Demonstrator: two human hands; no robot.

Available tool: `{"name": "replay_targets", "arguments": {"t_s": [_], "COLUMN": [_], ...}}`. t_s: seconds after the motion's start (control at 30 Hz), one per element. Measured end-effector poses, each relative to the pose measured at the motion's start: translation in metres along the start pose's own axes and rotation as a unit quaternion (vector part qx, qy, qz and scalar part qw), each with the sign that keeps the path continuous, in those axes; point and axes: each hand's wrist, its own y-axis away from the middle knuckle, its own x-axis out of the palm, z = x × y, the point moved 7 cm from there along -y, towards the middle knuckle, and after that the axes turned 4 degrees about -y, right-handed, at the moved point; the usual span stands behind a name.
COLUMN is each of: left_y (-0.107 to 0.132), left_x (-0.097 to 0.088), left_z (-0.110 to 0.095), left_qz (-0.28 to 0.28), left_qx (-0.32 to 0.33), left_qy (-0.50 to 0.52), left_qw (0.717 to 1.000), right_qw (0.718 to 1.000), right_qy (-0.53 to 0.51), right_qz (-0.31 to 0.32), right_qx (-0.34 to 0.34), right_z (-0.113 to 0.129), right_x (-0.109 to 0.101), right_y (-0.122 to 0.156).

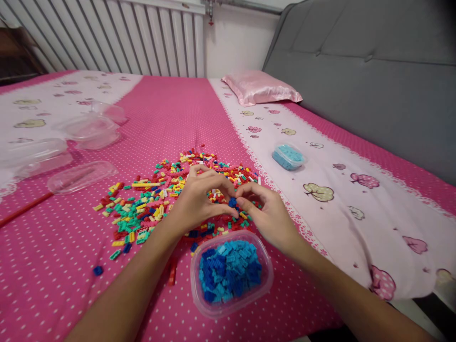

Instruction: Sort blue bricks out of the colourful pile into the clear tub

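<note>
A heap of small bricks [149, 199] in red, yellow, green and blue lies on the pink dotted bedspread [171, 114]. My left hand [197, 199] and my right hand [265, 213] meet over the heap's near edge, fingers curled. Together their fingertips pinch one small dark blue brick [232, 202]. Just in front of my hands stands a clear plastic tub [199, 285] filled with blue bricks [230, 270].
A second small tub of light blue bricks [288, 156] stands to the right on the white patterned strip. Several empty clear tubs and lids [89, 130] lie at the left. A pink pillow [260, 88] and a grey headboard [374, 71] are behind. One stray blue brick [98, 270] lies near left.
</note>
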Motion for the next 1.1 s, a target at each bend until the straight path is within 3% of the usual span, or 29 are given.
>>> {"name": "replay_targets", "arguments": {"t_s": [0.27,0.5,0.8,0.97,1.1], "left_y": [0.002,0.005,0.001,0.001,0.001], "left_x": [0.004,0.010,0.006,-0.003,-0.004], "left_z": [-0.001,-0.001,-0.002,-0.011,-0.014], "left_qz": [0.022,0.052,0.032,-0.017,-0.021], "left_qx": [0.028,0.045,0.037,0.074,0.077], "left_qy": [-0.041,-0.086,-0.069,-0.064,-0.071], "left_qw": [0.999,0.994,0.996,0.995,0.994], "right_qw": [0.998,0.998,1.000,1.000,1.000], "right_qy": [-0.040,0.000,-0.002,0.007,0.014], "right_qz": [0.032,0.028,0.002,-0.012,-0.020], "right_qx": [0.049,0.048,0.025,-0.008,-0.014], "right_z": [-0.010,-0.012,-0.007,0.001,0.003], "right_x": [0.001,-0.003,-0.001,-0.003,-0.004], "right_y": [-0.003,-0.004,0.000,0.001,0.002]}}
